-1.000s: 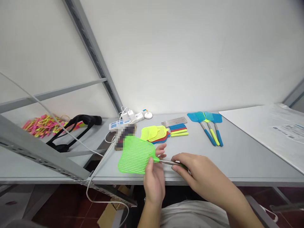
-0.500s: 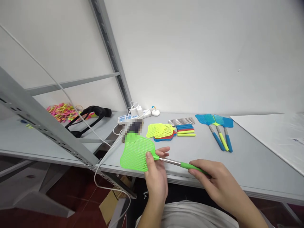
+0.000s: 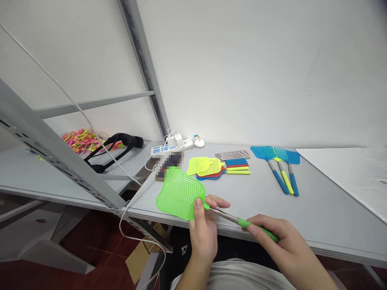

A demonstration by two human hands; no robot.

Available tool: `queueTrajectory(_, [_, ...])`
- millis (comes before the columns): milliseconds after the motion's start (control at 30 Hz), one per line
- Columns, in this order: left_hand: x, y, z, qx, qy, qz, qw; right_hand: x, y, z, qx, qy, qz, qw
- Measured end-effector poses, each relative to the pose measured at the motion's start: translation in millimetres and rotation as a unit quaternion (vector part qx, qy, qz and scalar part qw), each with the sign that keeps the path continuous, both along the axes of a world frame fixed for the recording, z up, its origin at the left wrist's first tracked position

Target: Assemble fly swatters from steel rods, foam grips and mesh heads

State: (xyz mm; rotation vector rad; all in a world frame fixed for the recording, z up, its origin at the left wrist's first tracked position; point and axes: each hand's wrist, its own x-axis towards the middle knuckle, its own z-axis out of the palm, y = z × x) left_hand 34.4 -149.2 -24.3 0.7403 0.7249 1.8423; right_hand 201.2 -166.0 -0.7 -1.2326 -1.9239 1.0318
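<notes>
A green fly swatter (image 3: 181,194) with a perforated head, a metal rod and a green grip is held between both hands over the front edge of the table. My left hand (image 3: 205,225) grips the neck of its head, thumb on top and fingers behind. The fingers of my right hand (image 3: 279,237) are wrapped round the green grip. Beyond them lie loose yellow swatter heads (image 3: 205,166) over red and blue ones. Blue, red and yellow handle grips (image 3: 238,166) lie beside these, with metal rods (image 3: 232,154) behind.
Several swatters (image 3: 281,171) with blue and yellow handles lie at right, near a white board (image 3: 347,173). A power strip (image 3: 163,150) with cables stands at the back. A grey shelf post (image 3: 60,153), a black frame (image 3: 121,147) and colourful pieces (image 3: 81,141) are at left.
The green fly swatter and both hands have moved slightly right and down in view. Both hands keep their hold on it.
</notes>
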Motion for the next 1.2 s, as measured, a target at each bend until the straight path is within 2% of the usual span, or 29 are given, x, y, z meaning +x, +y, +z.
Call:
queueTrajectory(67, [0, -1, -5.9, -0.011, -0.013, 0.017, 1.0, -1, 0, -8, 0.078, -0.01, -0.032, 0.996])
queueTrajectory(133, [0, -1, -11.6, -0.025, -0.007, 0.03, 0.999, 0, 4, -16, 0.203, -0.028, -0.077, 0.976])
queueTrajectory(233, [0, 0, -17.8, -0.024, 0.033, 0.038, 0.998, 4, 13, -26, 0.384, -0.083, -0.118, 0.912])
queueTrajectory(300, [1, -1, -20.4, -0.03, 0.063, 0.045, 0.997, 7, 17, -31, 0.44, -0.111, -0.135, 0.881])
queueTrajectory(367, [4, -3, -22.8, -0.047, 0.091, 0.049, 0.994, 9, 18, -34, 0.445, -0.119, -0.15, 0.875])
queueTrajectory(500, [14, -11, -26.6, -0.052, 0.107, 0.023, 0.993, 11, 14, -37, 0.423, -0.11, -0.15, 0.887])
queueTrajectory(700, [22, -17, -24.8, -0.023, 0.106, -0.022, 0.994, 24, 10, -27, 0.466, -0.12, -0.158, 0.862])
queueTrajectory(767, [24, -19, -25.3, -0.016, 0.111, -0.009, 0.994, 27, 10, -23, 0.472, -0.128, -0.161, 0.857])
queueTrajectory(967, [19, -18, -26.4, -0.022, 0.112, 0.068, 0.991, 29, 10, -20, 0.444, -0.151, -0.173, 0.866])
queueTrajectory(1100, [3, -8, -17.2, -0.039, 0.061, 0.124, 0.99, 41, 14, -25, 0.447, -0.167, -0.202, 0.856])
queueTrajectory(1200, [-5, -2, -10.2, -0.034, 0.026, 0.124, 0.991, 54, 18, -30, 0.449, -0.184, -0.209, 0.849])
